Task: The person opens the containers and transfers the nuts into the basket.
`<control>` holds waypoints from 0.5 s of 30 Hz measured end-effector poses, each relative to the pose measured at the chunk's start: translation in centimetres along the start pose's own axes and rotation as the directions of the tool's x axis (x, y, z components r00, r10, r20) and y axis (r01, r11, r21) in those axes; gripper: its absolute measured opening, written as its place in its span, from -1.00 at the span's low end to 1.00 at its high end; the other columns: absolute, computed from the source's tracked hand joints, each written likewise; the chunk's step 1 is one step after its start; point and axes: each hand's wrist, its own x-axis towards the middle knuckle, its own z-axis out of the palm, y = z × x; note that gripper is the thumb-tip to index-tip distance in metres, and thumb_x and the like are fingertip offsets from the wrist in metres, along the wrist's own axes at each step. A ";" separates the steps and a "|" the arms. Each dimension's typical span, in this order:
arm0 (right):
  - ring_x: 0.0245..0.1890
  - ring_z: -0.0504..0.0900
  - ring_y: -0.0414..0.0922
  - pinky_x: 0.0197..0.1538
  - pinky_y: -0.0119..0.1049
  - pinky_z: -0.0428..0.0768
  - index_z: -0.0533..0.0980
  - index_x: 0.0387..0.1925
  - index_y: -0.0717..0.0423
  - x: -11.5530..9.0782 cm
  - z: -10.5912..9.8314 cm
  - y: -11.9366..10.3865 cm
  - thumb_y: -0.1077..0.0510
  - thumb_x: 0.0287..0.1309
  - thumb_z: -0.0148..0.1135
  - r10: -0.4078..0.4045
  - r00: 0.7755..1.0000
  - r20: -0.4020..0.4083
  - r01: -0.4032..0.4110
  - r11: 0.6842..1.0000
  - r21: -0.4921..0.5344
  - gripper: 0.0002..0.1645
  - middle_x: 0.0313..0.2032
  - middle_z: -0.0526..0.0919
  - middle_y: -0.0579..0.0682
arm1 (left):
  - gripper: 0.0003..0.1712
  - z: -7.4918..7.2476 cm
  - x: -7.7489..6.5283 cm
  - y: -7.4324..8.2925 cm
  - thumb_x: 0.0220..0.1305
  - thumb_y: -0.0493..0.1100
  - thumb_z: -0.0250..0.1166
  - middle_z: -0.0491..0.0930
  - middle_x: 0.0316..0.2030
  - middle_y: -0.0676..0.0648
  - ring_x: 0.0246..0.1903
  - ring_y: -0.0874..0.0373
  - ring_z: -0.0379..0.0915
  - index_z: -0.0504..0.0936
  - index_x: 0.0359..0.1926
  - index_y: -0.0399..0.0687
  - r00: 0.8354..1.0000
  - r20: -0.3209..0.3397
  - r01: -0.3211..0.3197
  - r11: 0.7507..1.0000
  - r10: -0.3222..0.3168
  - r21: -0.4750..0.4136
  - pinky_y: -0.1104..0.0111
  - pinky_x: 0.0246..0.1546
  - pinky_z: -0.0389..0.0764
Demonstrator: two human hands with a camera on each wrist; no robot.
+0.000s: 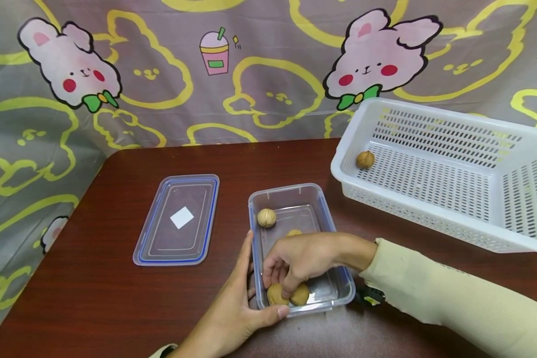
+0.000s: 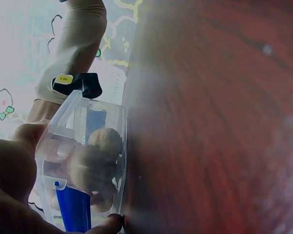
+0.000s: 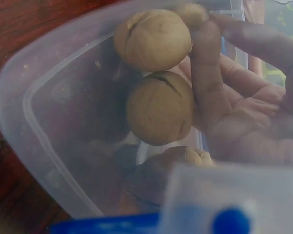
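A clear plastic food container (image 1: 291, 215) with blue clips stands on the table, several walnuts inside. My left hand (image 1: 246, 301) holds its near left corner, thumb on the near rim and fingers along the left wall. Inside the box, my right hand (image 1: 306, 256) reaches down and pinches a walnut (image 1: 275, 296) at the near end. Another walnut (image 1: 301, 294) lies right beside it. A paler walnut (image 1: 266, 218) sits at the far left; one more walnut (image 1: 294, 232) is partly hidden behind the right hand. The right wrist view shows walnuts (image 3: 158, 108) through the clear wall.
Left of the box lies its clear lid (image 1: 172, 243) with a blue seal and a white square label. At the back right stands a white perforated basket (image 1: 429, 174) holding a single walnut (image 1: 365, 159). A patterned curtain (image 1: 161, 74) hangs behind the table.
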 end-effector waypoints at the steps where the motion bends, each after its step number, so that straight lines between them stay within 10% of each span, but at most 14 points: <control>1: -0.33 0.63 -0.35 -0.14 -0.52 0.68 0.67 -0.15 0.28 0.0 0.0 0.1 0.45 0.04 0.40 -0.001 1.000 0.006 0.001 1.000 0.006 -0.72 -0.36 0.74 -0.08 | 0.55 0.0 0.0 0.0 0.05 -0.05 0.66 0.08 0.60 -0.36 0.50 -0.17 0.21 -0.36 0.71 0.25 1.000 -0.001 -0.002 1.000 0.002 0.002 0.10 0.32 0.61; 15: -0.29 0.66 -0.34 -0.14 -0.50 0.66 0.67 -0.10 0.20 -0.8 -0.7 -0.3 0.40 0.10 0.40 -0.040 0.999 -0.032 0.041 0.999 0.015 -0.72 -0.33 0.74 -0.12 | 0.57 0.0 0.0 -0.2 0.04 -0.09 0.66 0.14 0.60 -0.22 0.42 -0.04 0.37 -0.39 0.70 0.35 0.999 0.015 0.030 0.998 -0.029 -0.047 0.32 0.32 0.57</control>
